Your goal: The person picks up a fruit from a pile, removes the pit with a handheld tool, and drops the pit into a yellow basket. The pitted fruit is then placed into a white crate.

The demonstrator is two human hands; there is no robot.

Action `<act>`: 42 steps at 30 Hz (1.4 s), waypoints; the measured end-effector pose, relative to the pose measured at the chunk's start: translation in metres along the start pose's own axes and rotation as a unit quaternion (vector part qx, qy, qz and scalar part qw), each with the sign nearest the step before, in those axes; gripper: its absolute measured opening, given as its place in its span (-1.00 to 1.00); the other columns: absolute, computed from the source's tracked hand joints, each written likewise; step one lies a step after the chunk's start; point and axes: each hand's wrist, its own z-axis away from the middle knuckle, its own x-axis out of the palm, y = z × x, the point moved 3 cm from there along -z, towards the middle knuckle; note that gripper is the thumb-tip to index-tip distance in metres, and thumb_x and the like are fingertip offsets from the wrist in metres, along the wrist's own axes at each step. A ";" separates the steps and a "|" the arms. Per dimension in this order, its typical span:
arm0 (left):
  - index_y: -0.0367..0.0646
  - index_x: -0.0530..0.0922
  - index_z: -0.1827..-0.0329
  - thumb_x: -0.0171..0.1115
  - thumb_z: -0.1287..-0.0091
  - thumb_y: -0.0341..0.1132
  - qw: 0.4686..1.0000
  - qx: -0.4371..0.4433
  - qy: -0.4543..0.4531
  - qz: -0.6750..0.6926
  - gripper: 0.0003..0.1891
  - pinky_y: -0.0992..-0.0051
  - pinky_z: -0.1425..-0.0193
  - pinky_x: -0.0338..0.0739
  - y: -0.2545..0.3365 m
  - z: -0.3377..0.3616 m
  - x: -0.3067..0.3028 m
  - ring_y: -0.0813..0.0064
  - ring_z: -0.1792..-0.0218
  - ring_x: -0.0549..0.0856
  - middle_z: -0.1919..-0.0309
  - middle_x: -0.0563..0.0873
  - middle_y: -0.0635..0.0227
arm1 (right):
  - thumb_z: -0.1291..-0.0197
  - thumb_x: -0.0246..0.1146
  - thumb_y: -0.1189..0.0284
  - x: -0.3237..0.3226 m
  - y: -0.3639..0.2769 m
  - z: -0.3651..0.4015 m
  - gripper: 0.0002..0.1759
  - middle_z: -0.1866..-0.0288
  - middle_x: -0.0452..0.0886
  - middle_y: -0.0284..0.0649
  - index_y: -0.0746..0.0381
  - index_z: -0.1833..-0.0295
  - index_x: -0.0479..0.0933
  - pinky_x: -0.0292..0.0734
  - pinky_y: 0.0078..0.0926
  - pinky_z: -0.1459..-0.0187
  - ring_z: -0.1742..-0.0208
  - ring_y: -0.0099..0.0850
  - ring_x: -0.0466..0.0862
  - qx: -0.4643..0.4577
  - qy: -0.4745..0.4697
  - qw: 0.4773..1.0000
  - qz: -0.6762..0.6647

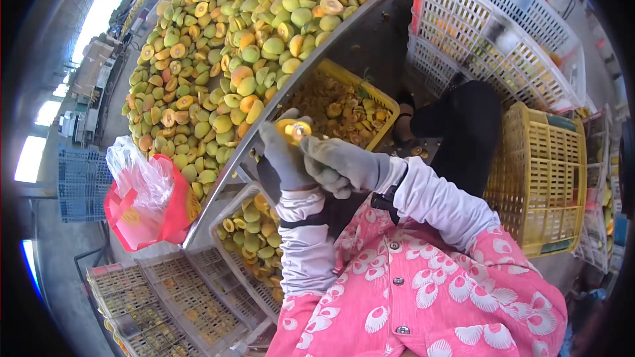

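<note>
Daylight from left, windows blown out; edges curved, dark vignette.

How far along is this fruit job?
Looks done: the halves in the pale crate, the scraps in the yellow basket. In hand: one fruit half in the left hand, right hand at its edge. Remaining: probably the big heap, far more fruit than the crate shows. Likely a long way to go.
</note>
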 end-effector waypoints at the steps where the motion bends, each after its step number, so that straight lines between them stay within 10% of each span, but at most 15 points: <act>1: -0.31 0.56 -0.02 -0.19 -0.57 0.16 0.998 0.003 0.051 0.028 -0.38 0.54 0.35 0.54 0.000 0.000 -0.005 0.49 0.43 0.62 0.28 0.69 0.22 | -0.48 -0.10 -0.20 -0.005 -0.001 -0.001 -0.41 0.64 0.24 -0.53 0.09 0.33 0.39 0.18 -0.66 0.72 0.74 -0.69 0.16 -0.076 0.029 0.996 0.040; 4: -0.31 0.56 -0.03 -0.22 -0.58 0.12 0.997 0.007 0.076 0.009 -0.40 0.48 0.22 0.63 0.014 0.007 -0.007 0.42 0.31 0.69 0.19 0.70 0.21 | -0.48 0.03 -0.10 -0.014 -0.012 -0.011 -0.46 0.60 0.47 -0.28 0.20 0.24 0.44 0.37 -0.46 0.62 0.68 -0.49 0.45 -0.115 0.138 0.979 0.091; 6: -0.26 0.62 0.09 -0.18 -0.58 0.15 0.959 0.139 0.072 -0.237 -0.39 0.62 0.51 0.38 0.031 0.014 0.003 0.62 0.56 0.50 0.33 0.68 0.33 | -0.46 0.13 0.08 -0.024 -0.020 -0.018 -0.59 0.50 0.57 -0.04 0.25 0.16 0.43 0.50 -0.25 0.43 0.53 -0.16 0.63 -0.272 0.335 0.779 0.455; 8: -0.27 0.64 0.14 -0.12 -0.60 0.03 0.992 0.052 0.065 -0.092 -0.47 0.58 0.32 0.48 0.012 -0.003 -0.012 0.58 0.40 0.59 0.31 0.68 0.34 | -0.39 0.19 0.25 -0.027 -0.021 -0.025 -0.71 0.35 0.62 0.13 0.26 0.04 0.39 0.53 -0.10 0.23 0.27 0.10 0.68 -0.249 0.360 0.751 0.495; 10: -0.29 0.63 0.13 -0.03 -0.58 -0.12 0.962 0.186 0.064 -0.188 -0.60 0.54 0.15 0.52 0.015 -0.002 -0.005 0.55 0.26 0.62 0.28 0.69 0.32 | -0.34 0.20 0.29 -0.033 -0.020 -0.032 -0.72 0.27 0.65 0.16 0.22 -0.02 0.38 0.54 -0.04 0.21 0.17 0.17 0.65 -0.219 0.378 0.680 0.588; 17: -0.31 0.60 0.10 0.09 -0.42 -0.34 0.978 0.084 0.143 -0.125 -0.79 0.58 0.25 0.53 0.001 -0.009 -0.020 0.55 0.35 0.61 0.30 0.65 0.33 | -0.28 0.23 0.40 -0.054 -0.022 -0.050 -0.74 0.24 0.67 0.14 0.21 -0.02 0.38 0.56 -0.06 0.19 0.14 0.13 0.68 -0.097 0.373 0.738 0.553; 26: -0.31 0.59 0.09 0.08 -0.43 -0.35 0.976 0.096 0.129 -0.147 -0.80 0.51 0.16 0.54 -0.008 -0.017 -0.032 0.49 0.33 0.63 0.28 0.68 0.27 | -0.38 0.13 0.21 -0.033 -0.018 -0.054 -0.69 0.29 0.67 0.13 0.23 0.01 0.34 0.55 0.05 0.15 0.15 0.13 0.69 -0.135 0.357 0.679 0.627; 31: -0.31 0.57 0.03 0.05 -0.33 -0.49 0.820 0.291 0.236 -0.433 -0.79 0.37 0.01 0.59 0.017 0.024 -0.070 0.30 0.15 0.72 0.23 0.73 0.13 | -0.39 0.11 0.25 -0.101 -0.015 -0.077 -0.74 0.28 0.70 0.10 0.22 0.02 0.37 0.55 0.05 0.14 0.17 0.06 0.73 -0.085 0.500 0.655 0.560; 33: -0.24 0.57 0.12 0.09 -0.31 -0.51 0.810 0.161 0.327 -0.460 -0.86 0.33 0.01 0.60 0.044 0.051 -0.100 0.28 0.15 0.73 0.17 0.72 0.13 | -0.39 0.11 0.25 -0.131 -0.004 -0.084 -0.74 0.28 0.70 0.11 0.23 0.02 0.37 0.55 0.04 0.14 0.18 0.07 0.72 -0.126 0.482 0.695 0.518; 36: -0.20 0.64 0.16 0.21 -0.32 -0.43 0.579 0.198 0.329 -0.720 -0.90 0.36 0.09 0.61 0.064 0.055 -0.150 0.31 0.16 0.70 0.15 0.72 0.18 | -0.38 0.11 0.23 -0.135 0.010 -0.079 -0.71 0.29 0.69 0.12 0.25 0.03 0.39 0.53 0.03 0.14 0.19 0.10 0.71 -0.145 0.468 0.698 0.521; 37: -0.20 0.64 0.16 0.21 -0.32 -0.43 0.578 0.195 0.331 -0.720 -0.90 0.36 0.09 0.61 0.071 0.049 -0.144 0.31 0.16 0.70 0.15 0.72 0.18 | -0.38 0.12 0.22 -0.133 0.015 -0.079 -0.70 0.29 0.68 0.13 0.24 0.02 0.39 0.52 0.03 0.13 0.19 0.10 0.70 -0.110 0.460 0.689 0.549; 39: -0.17 0.69 0.10 0.29 -0.32 -0.27 0.769 0.267 0.225 -0.535 -0.80 0.30 0.04 0.60 0.080 0.012 -0.120 0.25 0.08 0.70 0.08 0.72 0.15 | -0.35 0.16 0.19 -0.127 0.024 -0.077 -0.68 0.25 0.67 0.15 0.22 0.03 0.41 0.51 0.02 0.11 0.15 0.11 0.68 -0.073 0.448 0.689 0.564; 42: -0.18 0.69 0.02 0.34 -0.29 -0.08 0.767 0.264 0.146 -0.566 -0.63 0.24 -0.01 0.58 0.050 -0.074 -0.101 0.10 0.04 0.70 0.04 0.72 0.08 | -0.33 0.20 0.19 -0.122 0.031 -0.060 -0.67 0.21 0.67 0.16 0.21 0.01 0.43 0.51 0.01 0.07 0.10 0.12 0.68 -0.067 0.418 0.699 0.577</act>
